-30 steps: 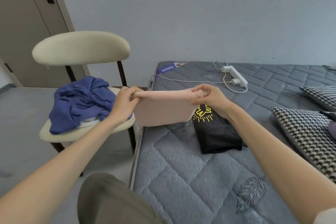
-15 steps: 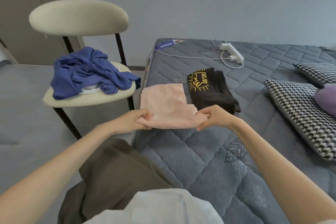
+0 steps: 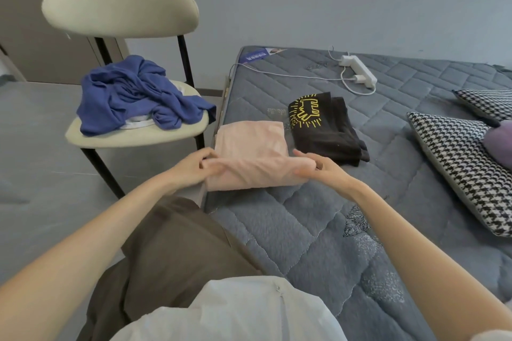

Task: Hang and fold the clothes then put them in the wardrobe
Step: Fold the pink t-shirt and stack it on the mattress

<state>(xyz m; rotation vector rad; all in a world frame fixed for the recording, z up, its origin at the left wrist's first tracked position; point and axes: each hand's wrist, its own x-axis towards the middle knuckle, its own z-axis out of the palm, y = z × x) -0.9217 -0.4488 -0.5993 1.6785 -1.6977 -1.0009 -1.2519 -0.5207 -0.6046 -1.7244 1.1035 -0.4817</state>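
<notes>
pink garment (image 3: pixel 250 159) now doubled (on mattress (image 3: pixel 277 230)) | left hand (image 3: pixel 194 167) pinches it; right hand (image 3: pixel 318 167) spread

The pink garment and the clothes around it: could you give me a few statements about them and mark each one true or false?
1. The pink garment lies folded on the mattress. True.
2. The blue garment is neatly folded. False: the blue garment lies crumpled on the chair.
3. The black garment sits on the chair. False: the black garment lies on the mattress, beside the pink garment.
4. The left hand and the right hand both touch the pink garment. True.
</notes>
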